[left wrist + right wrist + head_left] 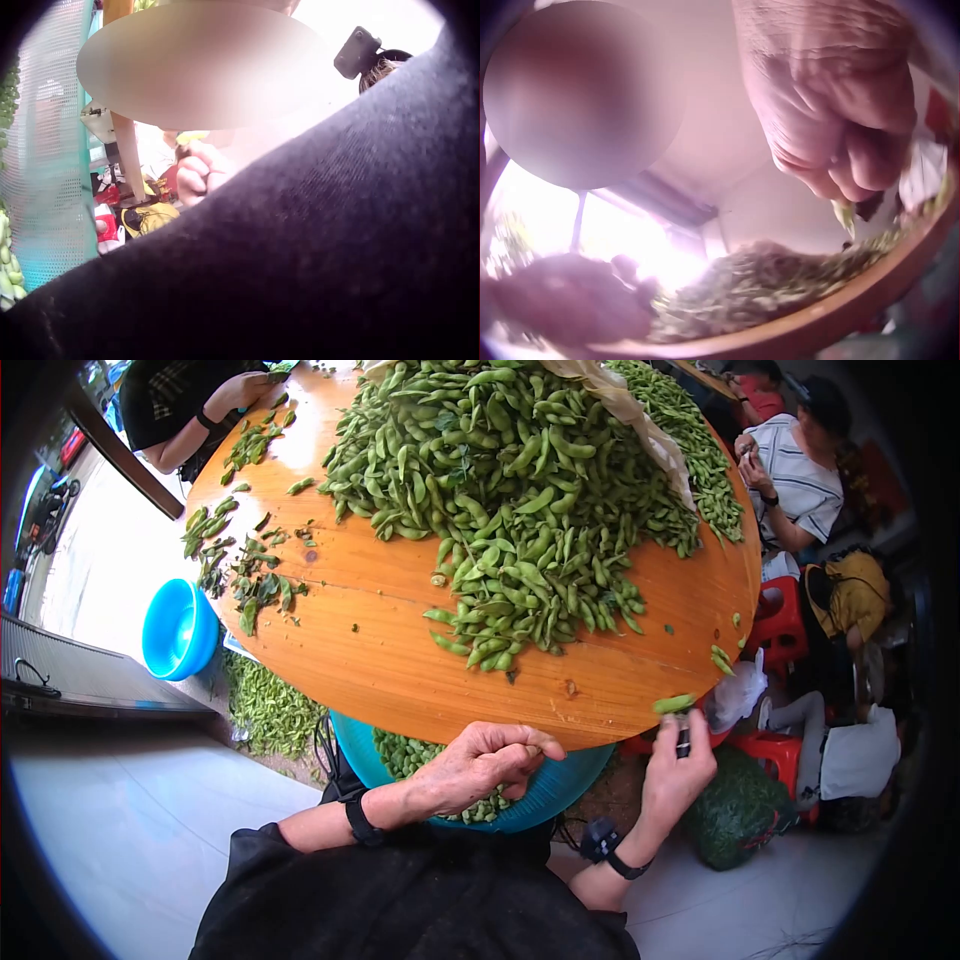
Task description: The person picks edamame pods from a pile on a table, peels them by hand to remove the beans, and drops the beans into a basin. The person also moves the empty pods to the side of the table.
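Green soybean pods (540,530) lie in a large pile on the round wooden table (370,630). At its near right edge my right hand (680,765) pinches one pod (673,704) between its fingertips. A black band (683,744) circles a finger of that hand. From the right wrist view, the pinched pod (844,217) hangs below the fingers. My left hand (490,765) hovers with curled fingers over the teal basket (560,800), by the near table edge; I cannot tell whether anything lies inside its fingers. Shelled beans (405,752) fill the basket under it.
Scraps of leaves and pods (260,575) lie at the table's left. A blue basin (180,630) stands beyond that edge, above pods heaped on the floor (265,705). Red stools (778,625) and a green net sack (735,810) are at the right. Other people (800,470) sit around the table.
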### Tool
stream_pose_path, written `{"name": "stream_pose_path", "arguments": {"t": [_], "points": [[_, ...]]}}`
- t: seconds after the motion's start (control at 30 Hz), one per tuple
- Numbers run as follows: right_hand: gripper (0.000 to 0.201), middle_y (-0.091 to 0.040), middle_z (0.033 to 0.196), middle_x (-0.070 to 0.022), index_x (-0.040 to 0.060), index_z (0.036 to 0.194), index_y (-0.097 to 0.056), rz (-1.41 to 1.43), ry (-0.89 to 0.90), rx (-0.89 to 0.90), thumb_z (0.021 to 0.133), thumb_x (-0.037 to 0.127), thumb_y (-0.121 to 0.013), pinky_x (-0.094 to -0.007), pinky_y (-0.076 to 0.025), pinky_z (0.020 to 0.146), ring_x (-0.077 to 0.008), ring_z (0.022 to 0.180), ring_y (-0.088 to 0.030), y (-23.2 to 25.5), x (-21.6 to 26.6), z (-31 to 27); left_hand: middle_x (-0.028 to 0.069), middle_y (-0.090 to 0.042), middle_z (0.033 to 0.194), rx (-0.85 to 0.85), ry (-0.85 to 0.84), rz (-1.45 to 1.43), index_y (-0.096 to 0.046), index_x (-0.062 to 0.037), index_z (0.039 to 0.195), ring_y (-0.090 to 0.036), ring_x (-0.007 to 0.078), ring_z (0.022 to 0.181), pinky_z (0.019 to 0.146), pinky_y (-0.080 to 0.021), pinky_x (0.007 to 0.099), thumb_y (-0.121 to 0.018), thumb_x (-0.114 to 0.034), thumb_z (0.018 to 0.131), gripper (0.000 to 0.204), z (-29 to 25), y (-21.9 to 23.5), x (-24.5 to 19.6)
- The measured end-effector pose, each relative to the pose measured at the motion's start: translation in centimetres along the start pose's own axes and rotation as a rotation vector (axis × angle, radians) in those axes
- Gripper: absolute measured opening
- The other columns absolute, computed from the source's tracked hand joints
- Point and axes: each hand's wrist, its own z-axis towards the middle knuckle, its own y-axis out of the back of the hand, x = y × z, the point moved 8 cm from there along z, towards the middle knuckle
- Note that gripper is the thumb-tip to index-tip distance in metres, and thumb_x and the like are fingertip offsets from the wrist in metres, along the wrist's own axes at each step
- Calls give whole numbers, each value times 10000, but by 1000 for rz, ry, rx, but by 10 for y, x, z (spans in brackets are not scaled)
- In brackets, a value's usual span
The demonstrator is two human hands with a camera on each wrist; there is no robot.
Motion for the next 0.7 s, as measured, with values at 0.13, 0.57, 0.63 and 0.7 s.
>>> {"name": "stream_pose_path", "arguments": {"t": [0.13,0.57,0.63,0.7], "points": [[194,-661,903,-218,-88,1019,-629,-255,174,-45,871,38,-638,-423,-495,710,-391,805,-643,10,18,-2,-12,-456,800,-13,-24,58,-598,3,1255,-428,83,677,624,-419,248,-493,-205,1039,317,3,-1,0],[237,-636,829,-147,-26,998,-639,328,406,536,775,-18,-718,-352,-510,621,-298,700,-650,-48,69,-58,54,-609,821,-52,-80,727,-214,-66,1516,-528,93,623,573,-459,259,-519,-98,1007,595,-3,-12,-22],[241,-619,814,-144,-23,995,-633,284,417,544,767,-26,-710,-358,-507,607,-304,687,-639,-48,69,-60,62,-633,792,-69,-35,741,-277,-56,1471,-558,98,633,583,-469,265,-544,-78,990,551,-3,-12,-22],[242,-609,806,-145,-26,992,-629,289,440,517,763,-30,-707,-359,-506,602,-307,682,-635,-45,73,-61,32,-624,794,-99,-88,717,-358,-56,1405,-532,71,631,570,-453,240,-570,-111,989,470,-3,-8,-20]]}}
